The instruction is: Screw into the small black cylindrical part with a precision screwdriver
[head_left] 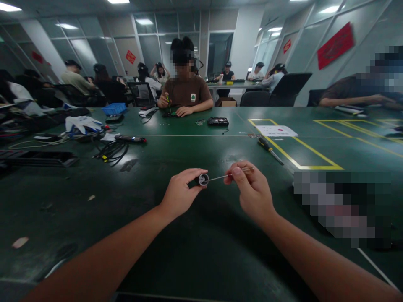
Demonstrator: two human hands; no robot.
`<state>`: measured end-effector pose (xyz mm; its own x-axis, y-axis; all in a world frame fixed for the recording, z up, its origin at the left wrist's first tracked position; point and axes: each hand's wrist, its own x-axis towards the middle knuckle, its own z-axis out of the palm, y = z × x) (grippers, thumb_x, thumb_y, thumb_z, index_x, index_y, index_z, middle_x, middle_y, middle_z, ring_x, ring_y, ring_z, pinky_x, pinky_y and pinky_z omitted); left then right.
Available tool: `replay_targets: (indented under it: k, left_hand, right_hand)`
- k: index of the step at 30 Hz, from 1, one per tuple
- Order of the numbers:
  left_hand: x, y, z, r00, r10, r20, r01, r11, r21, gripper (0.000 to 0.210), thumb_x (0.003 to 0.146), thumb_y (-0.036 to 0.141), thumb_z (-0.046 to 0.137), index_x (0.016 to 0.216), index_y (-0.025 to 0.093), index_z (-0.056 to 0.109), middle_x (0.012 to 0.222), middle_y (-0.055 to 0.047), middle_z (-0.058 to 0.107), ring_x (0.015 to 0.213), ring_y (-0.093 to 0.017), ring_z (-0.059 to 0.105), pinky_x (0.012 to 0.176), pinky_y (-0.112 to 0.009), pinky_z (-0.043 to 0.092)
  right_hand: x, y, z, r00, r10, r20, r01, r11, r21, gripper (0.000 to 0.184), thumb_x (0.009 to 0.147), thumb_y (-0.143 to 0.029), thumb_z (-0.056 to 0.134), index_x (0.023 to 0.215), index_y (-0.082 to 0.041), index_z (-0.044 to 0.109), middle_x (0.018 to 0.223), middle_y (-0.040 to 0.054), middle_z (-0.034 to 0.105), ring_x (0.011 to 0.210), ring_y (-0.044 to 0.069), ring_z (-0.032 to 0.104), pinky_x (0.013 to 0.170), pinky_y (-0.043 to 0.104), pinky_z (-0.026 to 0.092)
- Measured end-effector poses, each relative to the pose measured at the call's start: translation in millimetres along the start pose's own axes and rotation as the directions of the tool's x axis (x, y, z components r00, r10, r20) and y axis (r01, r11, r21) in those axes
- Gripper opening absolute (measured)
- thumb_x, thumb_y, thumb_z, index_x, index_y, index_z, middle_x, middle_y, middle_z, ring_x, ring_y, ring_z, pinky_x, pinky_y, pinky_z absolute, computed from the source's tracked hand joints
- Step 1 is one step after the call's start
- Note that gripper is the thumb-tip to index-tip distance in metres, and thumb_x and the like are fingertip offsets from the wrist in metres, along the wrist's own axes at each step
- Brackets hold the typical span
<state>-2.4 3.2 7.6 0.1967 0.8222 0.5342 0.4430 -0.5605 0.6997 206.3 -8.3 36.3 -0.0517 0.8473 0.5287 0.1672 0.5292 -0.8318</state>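
Note:
My left hand (183, 189) is closed around a small dark cylindrical part (203, 180) with a pale round rim, its end facing right toward me. Between thumb and fingers of my right hand (254, 191) is a thin screwdriver (217, 178) with a clear, reddish handle. Its shaft points left, and the tip reaches the opening of the cylinder; how deep it goes I cannot tell. Both hands are above the green tabletop (201, 251). Farther off to the right lies a larger black and yellow screwdriver (270, 149).
Across the table a person (187, 90) works on a green board. White gloves (83, 125), a blue basket (113, 109), black cables (111, 151) and a pen-like tool (130, 139) lie at left. A black device (218, 121) and a paper sheet (276, 130) are farther back.

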Motion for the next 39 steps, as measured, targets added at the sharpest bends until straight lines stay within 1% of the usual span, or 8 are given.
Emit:
replay_targets:
  k: [5, 10, 13, 22, 28, 32, 34, 39]
  left_hand:
    - [-0.5, -3.4, 1.0, 1.000, 0.014, -0.004, -0.014, 1.000, 0.008, 0.041, 0.080, 0.007, 0.079, 0.118, 0.023, 0.075, 0.119, -0.005, 0.076, 0.112, -0.022, 0.071, 0.106, -0.042, 0.055]
    - [-0.5, -3.6, 2.3, 1.000, 0.008, -0.020, -0.008, 1.000, 0.019, 0.041, 0.079, 0.006, 0.080, 0.116, 0.022, 0.076, 0.118, -0.005, 0.076, 0.112, -0.022, 0.071, 0.106, -0.041, 0.056]
    - [-0.6, -3.3, 2.7, 1.000, 0.006, -0.026, -0.005, 1.000, 0.015, 0.041, 0.078, 0.006, 0.081, 0.116, 0.022, 0.076, 0.117, -0.004, 0.077, 0.110, -0.022, 0.072, 0.105, -0.041, 0.056]
    - [-0.8, -4.2, 1.9, 1.000, 0.007, -0.004, -0.007, 1.000, 0.018, 0.041, 0.079, 0.005, 0.078, 0.115, 0.024, 0.075, 0.118, -0.003, 0.076, 0.111, -0.021, 0.071, 0.105, -0.041, 0.056]
    - [-2.9, -8.7, 5.6, 0.995, -0.098, 0.003, 0.098, 0.992, -0.078, 0.041, 0.079, 0.010, 0.081, 0.117, 0.025, 0.074, 0.116, -0.003, 0.077, 0.108, -0.023, 0.072, 0.103, -0.043, 0.056]
    - [-3.5, -10.1, 6.7, 0.990, -0.137, 0.028, 0.140, 0.978, -0.153, 0.041, 0.080, 0.012, 0.080, 0.118, 0.025, 0.073, 0.117, -0.004, 0.076, 0.109, -0.024, 0.072, 0.103, -0.044, 0.055]
    - [-3.3, -9.3, 6.3, 0.990, -0.139, 0.034, 0.142, 0.980, -0.139, 0.040, 0.080, 0.013, 0.080, 0.117, 0.026, 0.073, 0.117, -0.004, 0.076, 0.109, -0.024, 0.072, 0.103, -0.044, 0.055]
    - [-2.7, -7.2, 5.0, 0.993, -0.116, 0.006, 0.116, 0.991, -0.068, 0.039, 0.076, 0.013, 0.083, 0.112, 0.025, 0.074, 0.112, -0.003, 0.076, 0.105, -0.024, 0.072, 0.099, -0.042, 0.055]
  right_hand:
    - [-4.2, -1.5, -1.2, 0.997, -0.043, 0.059, 0.052, 0.987, -0.149, 0.026, 0.104, -0.044, 0.052, 0.093, -0.023, 0.063, 0.077, 0.0019, 0.068, 0.071, 0.018, 0.066, 0.066, 0.031, 0.049]
    - [-7.3, -2.2, -4.5, 0.981, -0.144, 0.128, 0.175, 0.947, -0.271, 0.021, 0.105, -0.037, 0.052, 0.095, -0.022, 0.062, 0.077, 0.0008, 0.067, 0.063, 0.015, 0.062, 0.062, 0.029, 0.044]
    - [-7.2, -3.0, -6.0, 0.971, -0.160, 0.179, 0.205, 0.940, -0.273, 0.018, 0.104, -0.035, 0.053, 0.096, -0.022, 0.063, 0.075, 0.0002, 0.067, 0.059, 0.014, 0.058, 0.060, 0.029, 0.042]
    - [-7.4, -4.1, -2.7, 0.972, -0.155, 0.174, 0.198, 0.944, -0.265, 0.017, 0.104, -0.034, 0.053, 0.096, -0.022, 0.063, 0.076, 0.0005, 0.069, 0.062, 0.015, 0.061, 0.062, 0.028, 0.044]
    - [-9.0, -5.0, -3.3, 0.969, -0.170, 0.178, 0.216, 0.934, -0.285, 0.015, 0.103, -0.034, 0.055, 0.098, -0.023, 0.063, 0.077, 0.0009, 0.069, 0.060, 0.015, 0.060, 0.061, 0.028, 0.044]
    - [-9.0, -3.7, -4.5, 0.980, -0.169, 0.105, 0.190, 0.948, -0.257, 0.016, 0.104, -0.034, 0.053, 0.098, -0.023, 0.063, 0.078, 0.0010, 0.069, 0.063, 0.015, 0.062, 0.062, 0.029, 0.045]
    - [-8.3, -3.2, -4.4, 0.981, -0.166, 0.098, 0.186, 0.946, -0.267, 0.016, 0.104, -0.034, 0.053, 0.098, -0.023, 0.063, 0.078, 0.0010, 0.069, 0.064, 0.015, 0.063, 0.062, 0.029, 0.045]
    - [-6.4, -3.9, -3.7, 0.969, -0.177, 0.174, 0.223, 0.930, -0.293, 0.013, 0.104, -0.031, 0.054, 0.098, -0.022, 0.061, 0.074, -0.0008, 0.067, 0.060, 0.014, 0.059, 0.062, 0.028, 0.044]
